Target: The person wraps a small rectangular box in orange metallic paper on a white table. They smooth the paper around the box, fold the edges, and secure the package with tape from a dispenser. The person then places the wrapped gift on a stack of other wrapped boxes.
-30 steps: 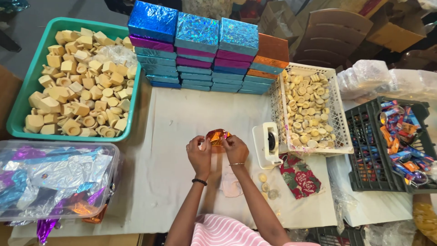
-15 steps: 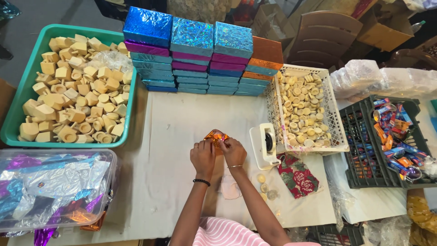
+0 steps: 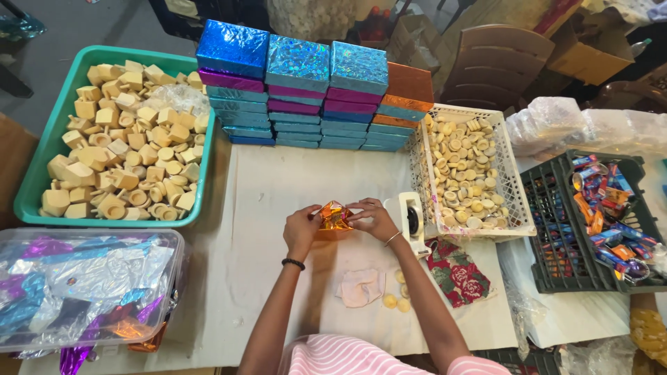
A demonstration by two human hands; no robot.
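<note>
Pinching an orange foil-wrapped piece [image 3: 334, 216] at frame centre, left hand [image 3: 302, 230] and right hand [image 3: 374, 219] both curl closed on it above the cloth-covered bench [image 3: 264, 208]. White tape dispenser [image 3: 411, 221] sits just right; green tub of wooden pieces [image 3: 42, 167] upper left.

Bright, even daylight; soft shadows, foil glare, sharp focus, slight wide-angle edge distortion.
</note>
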